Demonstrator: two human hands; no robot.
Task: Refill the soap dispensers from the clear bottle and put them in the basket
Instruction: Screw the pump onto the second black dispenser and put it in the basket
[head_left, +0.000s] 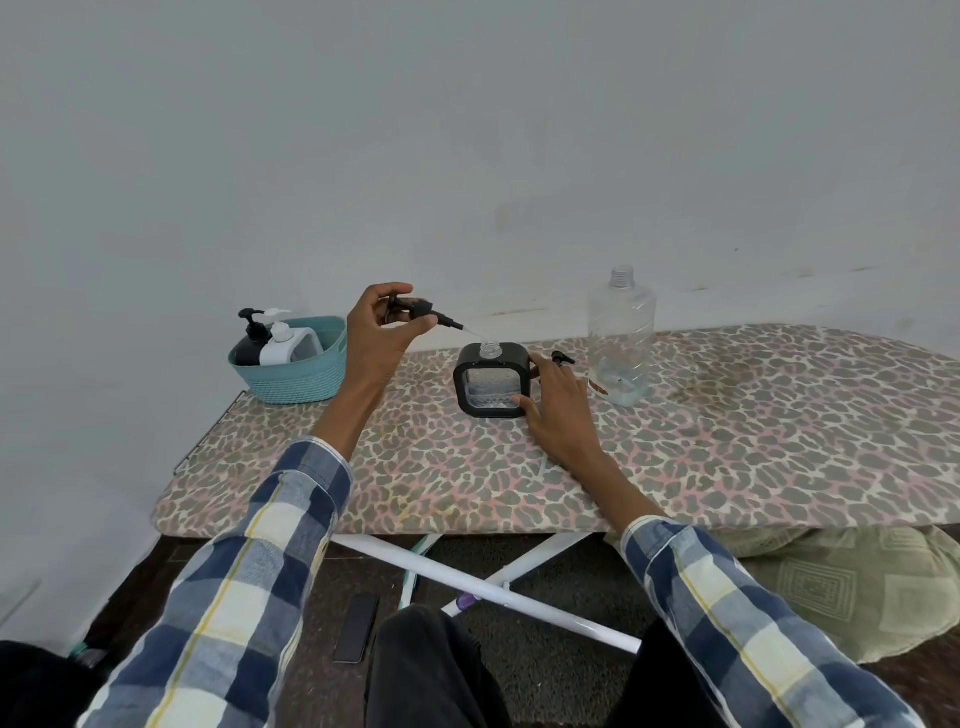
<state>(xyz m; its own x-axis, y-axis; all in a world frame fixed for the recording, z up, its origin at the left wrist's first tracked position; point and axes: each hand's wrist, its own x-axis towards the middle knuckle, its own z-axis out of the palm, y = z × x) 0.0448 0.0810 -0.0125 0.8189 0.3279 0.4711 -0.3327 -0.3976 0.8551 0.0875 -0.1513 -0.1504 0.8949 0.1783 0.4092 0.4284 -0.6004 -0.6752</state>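
My left hand (382, 338) pinches a black pump head (415, 310) between thumb and fingertips, its clear dip tube slanting down toward the open neck just right of that grip. My right hand (558, 410) is wrapped loosely around the square black dispenser (491, 382) — thumb on its front, fingers behind — steadying it on the worktop (727, 441). Right of this grip stands the clear bottle (621, 338), uncapped, nearly empty. Well left of the pinching grip sits the teal basket (296, 382), holding a black dispenser (252, 340) and a white dispenser (283, 340).
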